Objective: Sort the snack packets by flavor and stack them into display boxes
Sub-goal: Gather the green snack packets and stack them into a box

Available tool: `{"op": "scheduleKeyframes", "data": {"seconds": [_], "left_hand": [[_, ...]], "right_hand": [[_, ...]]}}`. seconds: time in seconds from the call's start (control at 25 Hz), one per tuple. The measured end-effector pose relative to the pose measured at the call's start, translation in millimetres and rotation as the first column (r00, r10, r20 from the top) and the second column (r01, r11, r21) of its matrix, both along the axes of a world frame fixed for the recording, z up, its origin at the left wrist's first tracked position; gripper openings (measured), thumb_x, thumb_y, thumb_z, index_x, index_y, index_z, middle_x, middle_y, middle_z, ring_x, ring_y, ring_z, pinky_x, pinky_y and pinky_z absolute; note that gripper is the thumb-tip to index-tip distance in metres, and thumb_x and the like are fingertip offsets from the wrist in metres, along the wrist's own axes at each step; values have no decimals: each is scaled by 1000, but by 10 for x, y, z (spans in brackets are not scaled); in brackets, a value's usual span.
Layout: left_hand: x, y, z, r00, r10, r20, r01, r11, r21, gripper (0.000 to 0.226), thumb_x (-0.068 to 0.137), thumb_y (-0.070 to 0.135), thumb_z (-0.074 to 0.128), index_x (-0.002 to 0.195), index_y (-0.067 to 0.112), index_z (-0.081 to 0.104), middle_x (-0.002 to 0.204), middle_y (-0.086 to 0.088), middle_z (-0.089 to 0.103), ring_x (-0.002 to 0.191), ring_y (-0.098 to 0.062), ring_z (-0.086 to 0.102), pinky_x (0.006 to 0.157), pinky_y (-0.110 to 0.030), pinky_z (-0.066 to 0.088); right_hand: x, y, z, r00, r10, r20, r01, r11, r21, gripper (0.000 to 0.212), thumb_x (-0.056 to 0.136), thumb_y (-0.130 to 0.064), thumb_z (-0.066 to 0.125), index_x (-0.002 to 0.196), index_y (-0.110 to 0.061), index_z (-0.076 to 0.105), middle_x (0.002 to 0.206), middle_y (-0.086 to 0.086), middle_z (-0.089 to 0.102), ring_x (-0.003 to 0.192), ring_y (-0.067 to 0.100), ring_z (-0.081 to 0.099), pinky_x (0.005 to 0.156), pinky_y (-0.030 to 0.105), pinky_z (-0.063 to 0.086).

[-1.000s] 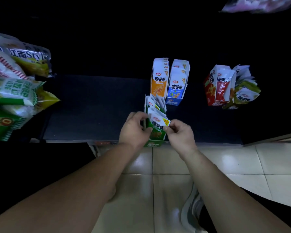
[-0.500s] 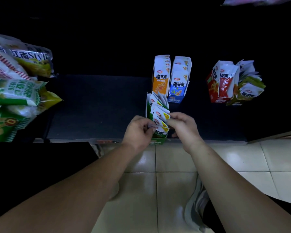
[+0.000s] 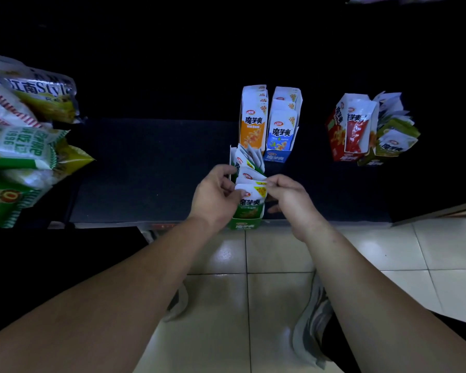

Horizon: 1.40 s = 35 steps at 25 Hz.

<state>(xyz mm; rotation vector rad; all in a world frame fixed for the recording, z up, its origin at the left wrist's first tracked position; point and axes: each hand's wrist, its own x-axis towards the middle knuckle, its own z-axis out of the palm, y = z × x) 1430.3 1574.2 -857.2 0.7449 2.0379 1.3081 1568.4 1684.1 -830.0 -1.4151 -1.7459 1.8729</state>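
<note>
A green display box (image 3: pixel 244 225) stands at the front edge of the dark shelf (image 3: pixel 145 170), with several green snack packets (image 3: pixel 249 203) standing in it. My left hand (image 3: pixel 215 196) grips the left side of the packets, fingers curled round their edge. My right hand (image 3: pixel 288 196) pinches the top right corner of the front packet. Behind the green box stand an orange box (image 3: pixel 253 122) and a blue box (image 3: pixel 281 130), each filled with matching packets. At the right are a red box (image 3: pixel 347 130) and an olive-green box (image 3: pixel 393 141) with packets.
Large snack bags (image 3: pixel 19 135) are piled at the left end of the shelf. Pale floor tiles (image 3: pixel 374 251) lie below the shelf edge, and my shoes show between my forearms. The space behind the boxes is dark.
Both hands have shifted on the green packets: the right moved from the packets' side to pinch the front packet's top corner, and the front packet now stands more upright in the box.
</note>
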Motion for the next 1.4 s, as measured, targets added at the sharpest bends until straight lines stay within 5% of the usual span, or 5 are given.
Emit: {"op": "scheduleKeyframes", "data": {"seconds": [0.16,0.48,1.24,1.32,1.4], "left_hand": [[33,-1,28,1000,-11,-6,11,1000,27,15,90,10,76,97,22,69,84,1,71,69,-10,66,68,-27,58],[128,-210,10,996,-89,12,90,995,-45,11,87,14,74,81,17,66,76,-9,70,61,-12,57,57,-28,49],[228,-285,37,993,-10,121,14,999,-30,19,92,24,72,76,13,70,64,4,62,59,-11,53,59,-31,47],[249,-248,86,991,-1,135,0,1000,10,3,89,13,71,87,15,72,79,1,71,72,-13,66,68,-38,58],[301,-169,174,979,21,203,-32,998,51,35,88,1,67,115,23,68,95,8,75,92,-12,74,82,-35,63]], "right_hand": [[26,0,20,998,63,-20,-63,998,-1,31,88,6,58,98,-18,74,87,-2,75,71,-2,66,63,13,49],[12,40,-40,986,-167,-25,167,986,-2,9,83,1,71,87,-7,70,84,14,75,77,27,71,74,45,60],[-36,5,20,976,-219,23,189,889,417,14,83,-13,82,74,-19,74,72,-10,72,62,-1,63,64,18,50],[-6,-52,120,980,-196,18,171,895,412,16,82,-14,83,71,-19,72,71,-6,72,63,3,64,63,19,52],[-18,-121,186,991,-128,-32,131,933,334,16,83,-13,82,72,-15,70,74,4,74,67,13,68,66,30,57]]}}
